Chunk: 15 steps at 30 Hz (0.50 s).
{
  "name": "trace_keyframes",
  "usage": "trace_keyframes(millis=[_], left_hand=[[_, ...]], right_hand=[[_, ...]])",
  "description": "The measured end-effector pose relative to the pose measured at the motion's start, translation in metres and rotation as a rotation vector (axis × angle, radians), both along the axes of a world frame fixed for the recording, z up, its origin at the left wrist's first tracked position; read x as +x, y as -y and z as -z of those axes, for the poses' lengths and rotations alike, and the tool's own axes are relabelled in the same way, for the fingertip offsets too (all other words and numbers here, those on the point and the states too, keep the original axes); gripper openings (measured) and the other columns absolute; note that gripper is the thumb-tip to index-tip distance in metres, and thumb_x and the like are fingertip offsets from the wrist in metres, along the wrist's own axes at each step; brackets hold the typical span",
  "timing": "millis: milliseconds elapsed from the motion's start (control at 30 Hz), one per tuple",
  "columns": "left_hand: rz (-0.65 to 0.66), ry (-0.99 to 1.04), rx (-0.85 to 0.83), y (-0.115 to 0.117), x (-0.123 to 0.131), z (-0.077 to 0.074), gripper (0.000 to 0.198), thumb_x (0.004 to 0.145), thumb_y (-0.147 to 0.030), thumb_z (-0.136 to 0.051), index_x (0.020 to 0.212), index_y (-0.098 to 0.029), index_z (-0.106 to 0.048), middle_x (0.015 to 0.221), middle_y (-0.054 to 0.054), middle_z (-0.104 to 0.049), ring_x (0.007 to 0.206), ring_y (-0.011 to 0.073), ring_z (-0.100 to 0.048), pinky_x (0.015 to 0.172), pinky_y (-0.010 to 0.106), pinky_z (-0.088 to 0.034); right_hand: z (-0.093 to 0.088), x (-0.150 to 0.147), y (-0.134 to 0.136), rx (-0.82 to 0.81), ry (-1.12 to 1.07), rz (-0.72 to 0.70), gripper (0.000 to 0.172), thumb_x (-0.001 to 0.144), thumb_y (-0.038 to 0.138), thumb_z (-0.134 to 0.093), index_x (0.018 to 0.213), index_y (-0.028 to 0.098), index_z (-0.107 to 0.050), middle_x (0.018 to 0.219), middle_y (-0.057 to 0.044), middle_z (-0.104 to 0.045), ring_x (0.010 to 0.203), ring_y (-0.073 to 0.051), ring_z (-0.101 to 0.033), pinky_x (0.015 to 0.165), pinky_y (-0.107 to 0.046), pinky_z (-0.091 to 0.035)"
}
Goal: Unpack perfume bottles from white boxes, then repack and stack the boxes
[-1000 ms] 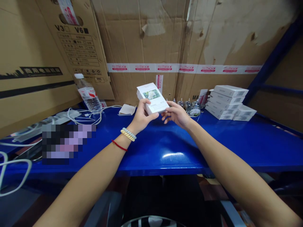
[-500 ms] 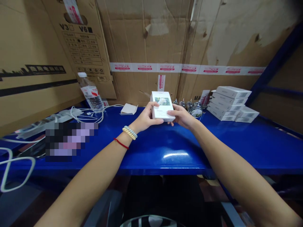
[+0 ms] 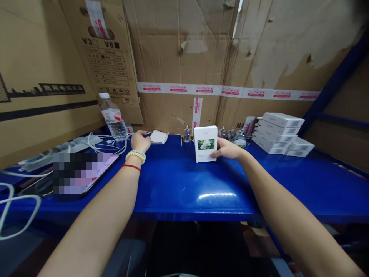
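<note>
My right hand (image 3: 227, 149) is closed around the right side of a white carton (image 3: 206, 154) printed with a white flower picture. The carton stands upright, its printed face toward me. My left hand (image 3: 140, 141) is at the left end of a shallow white box lid (image 3: 159, 137) near the back of the table. Its fingers are bent around the lid's left edge, with their tips partly hidden. Small glass bottles (image 3: 187, 134) stand behind the carton, and a larger rounded glass bottle (image 3: 240, 139) is right of my right hand.
White boxes (image 3: 278, 129) are stacked at the back right of the blue table (image 3: 178, 184). At the left are a water bottle (image 3: 113, 117), white cables (image 3: 122, 151), a power strip (image 3: 69, 148) and a phone (image 3: 99, 171). Cardboard (image 3: 173, 57) walls the back.
My left hand has let go of the carton and moved left to the lid. My right hand keeps the carton, now lower and more upright. Small bottles behind it have come into view.
</note>
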<state>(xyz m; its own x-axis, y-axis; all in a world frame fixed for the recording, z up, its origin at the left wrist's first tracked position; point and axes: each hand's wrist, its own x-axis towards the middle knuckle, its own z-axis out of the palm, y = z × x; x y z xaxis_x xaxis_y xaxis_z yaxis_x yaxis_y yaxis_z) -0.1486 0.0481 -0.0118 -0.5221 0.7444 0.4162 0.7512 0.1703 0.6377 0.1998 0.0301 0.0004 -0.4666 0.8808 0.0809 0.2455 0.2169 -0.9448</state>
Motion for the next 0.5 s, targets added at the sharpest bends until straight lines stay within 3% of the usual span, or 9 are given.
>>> trace_keyframes(millis=[67, 167, 367, 500], left_hand=[[-0.031, -0.031, -0.087, -0.0019, -0.0035, 0.0036, 0.027, 0.075, -0.023, -0.058, 0.096, -0.013, -0.070, 0.107, 0.018, -0.070, 0.107, 0.0330, -0.063, 0.094, 0.040, -0.049], [0.031, -0.122, -0.174, -0.0023, -0.0013, 0.0072, 0.025, 0.074, -0.032, -0.059, 0.085, -0.015, -0.074, 0.103, 0.019, -0.072, 0.105, 0.0372, -0.064, 0.092, 0.043, -0.050], [0.059, -0.155, -0.290, -0.0024, 0.0053, 0.0096, 0.040, 0.076, -0.033, -0.056, 0.099, -0.005, -0.074, 0.111, 0.028, -0.069, 0.109, 0.0414, -0.063, 0.091, 0.046, -0.050], [0.050, -0.115, -0.297, -0.0043, 0.0035, 0.0108, 0.040, 0.075, -0.031, -0.059, 0.101, -0.004, -0.073, 0.110, 0.029, -0.068, 0.109, 0.0426, -0.063, 0.091, 0.048, -0.050]], right_hand=[[0.0023, 0.0033, -0.0026, -0.008, 0.033, -0.051, 0.048, 0.047, 0.004, -0.077, 0.092, 0.016, -0.070, 0.101, -0.005, -0.076, 0.091, -0.023, -0.070, 0.085, -0.039, -0.057], [0.0031, 0.0060, -0.0040, -0.007, 0.046, -0.081, 0.046, 0.047, 0.005, -0.078, 0.091, 0.015, -0.072, 0.102, -0.006, -0.076, 0.092, -0.024, -0.071, 0.086, -0.041, -0.057], [0.0016, 0.0045, -0.0012, -0.012, 0.021, -0.138, 0.046, 0.049, 0.010, -0.082, 0.094, 0.016, -0.073, 0.104, -0.007, -0.075, 0.095, -0.023, -0.070, 0.096, -0.045, -0.053], [0.0026, 0.0032, -0.0002, 0.016, -0.009, -0.093, 0.044, 0.053, 0.012, -0.082, 0.096, 0.016, -0.073, 0.106, -0.007, -0.075, 0.096, -0.024, -0.070, 0.100, -0.049, -0.050]])
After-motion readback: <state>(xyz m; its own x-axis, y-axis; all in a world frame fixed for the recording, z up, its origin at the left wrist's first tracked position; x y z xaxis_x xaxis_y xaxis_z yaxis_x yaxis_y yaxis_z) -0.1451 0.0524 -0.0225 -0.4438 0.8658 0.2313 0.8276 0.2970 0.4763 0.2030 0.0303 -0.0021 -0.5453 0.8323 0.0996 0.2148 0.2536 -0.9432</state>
